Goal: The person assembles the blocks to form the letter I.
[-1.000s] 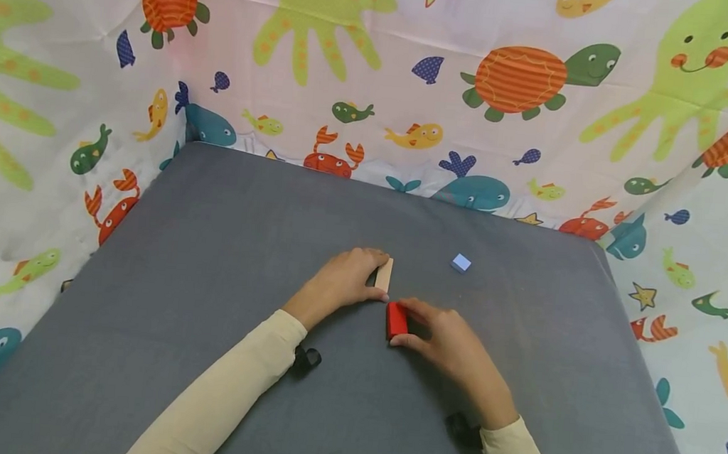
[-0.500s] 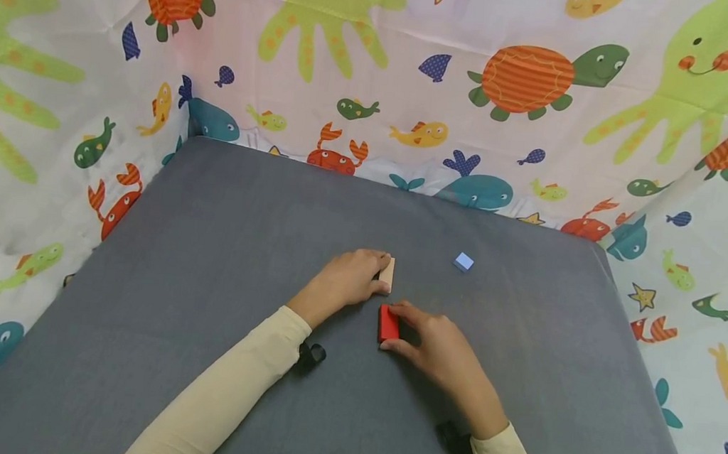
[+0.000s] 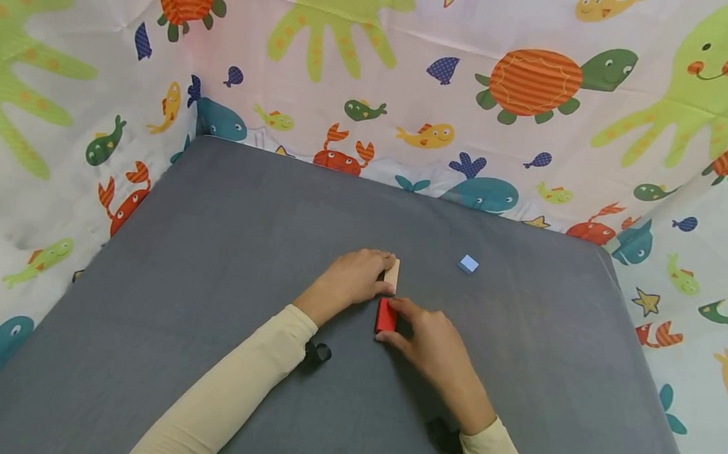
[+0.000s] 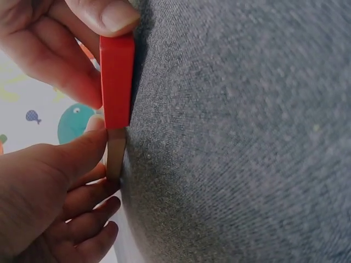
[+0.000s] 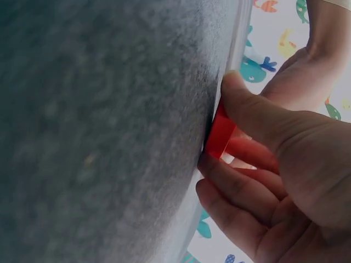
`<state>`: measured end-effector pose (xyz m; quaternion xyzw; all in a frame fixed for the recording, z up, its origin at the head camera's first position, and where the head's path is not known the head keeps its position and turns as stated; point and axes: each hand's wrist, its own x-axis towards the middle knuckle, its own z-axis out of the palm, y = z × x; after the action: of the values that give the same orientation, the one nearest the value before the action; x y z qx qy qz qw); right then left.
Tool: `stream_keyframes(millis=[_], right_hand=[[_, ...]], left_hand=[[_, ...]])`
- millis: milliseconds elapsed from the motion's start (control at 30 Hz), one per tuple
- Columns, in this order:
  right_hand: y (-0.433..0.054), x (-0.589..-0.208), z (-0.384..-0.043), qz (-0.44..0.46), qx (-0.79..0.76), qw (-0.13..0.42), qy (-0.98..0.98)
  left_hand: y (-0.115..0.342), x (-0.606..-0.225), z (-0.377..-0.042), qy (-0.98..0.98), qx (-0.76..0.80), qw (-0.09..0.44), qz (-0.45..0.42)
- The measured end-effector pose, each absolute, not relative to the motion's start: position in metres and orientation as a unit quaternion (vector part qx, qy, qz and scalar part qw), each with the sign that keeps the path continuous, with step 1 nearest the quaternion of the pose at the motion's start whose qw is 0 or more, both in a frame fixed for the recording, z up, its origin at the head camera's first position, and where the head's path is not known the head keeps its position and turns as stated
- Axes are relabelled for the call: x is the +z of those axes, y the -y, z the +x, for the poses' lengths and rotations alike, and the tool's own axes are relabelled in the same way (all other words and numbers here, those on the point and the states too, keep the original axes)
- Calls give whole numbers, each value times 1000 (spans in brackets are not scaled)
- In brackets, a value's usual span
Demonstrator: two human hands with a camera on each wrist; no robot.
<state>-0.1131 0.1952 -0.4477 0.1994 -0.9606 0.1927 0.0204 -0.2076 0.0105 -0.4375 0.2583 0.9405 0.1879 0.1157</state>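
Near the middle of the grey cloth, my left hand (image 3: pixel 354 276) pinches a plain wooden block (image 3: pixel 393 277) between thumb and fingers at its two ends. Just in front of it, my right hand (image 3: pixel 435 343) grips a red block (image 3: pixel 386 316) the same way, end to end. In the left wrist view the red block (image 4: pixel 117 82) stands in line with the wooden block (image 4: pixel 115 154), their ends meeting or nearly so. From the right wrist, the red block (image 5: pixel 220 131) shows between thumb and finger, while the wooden block is hidden.
A small light-blue block (image 3: pixel 468 264) lies behind and to the right of the hands. The grey cloth surface (image 3: pixel 240 246) is bordered at the back and sides by a curtain (image 3: pixel 419 17) printed with sea animals.
The right hand has brought the red block leftward, then slightly away from me, up to the near end of the wooden block. The left hand keeps its hold on the wooden block.
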Motion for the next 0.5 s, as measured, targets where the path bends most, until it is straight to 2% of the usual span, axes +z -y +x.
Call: stream_keyframes(millis=[500], right_hand=[[-187, -446, -117, 186, 175, 20, 967]], left_hand=[[-9, -441, -210, -941, 181, 105, 264]])
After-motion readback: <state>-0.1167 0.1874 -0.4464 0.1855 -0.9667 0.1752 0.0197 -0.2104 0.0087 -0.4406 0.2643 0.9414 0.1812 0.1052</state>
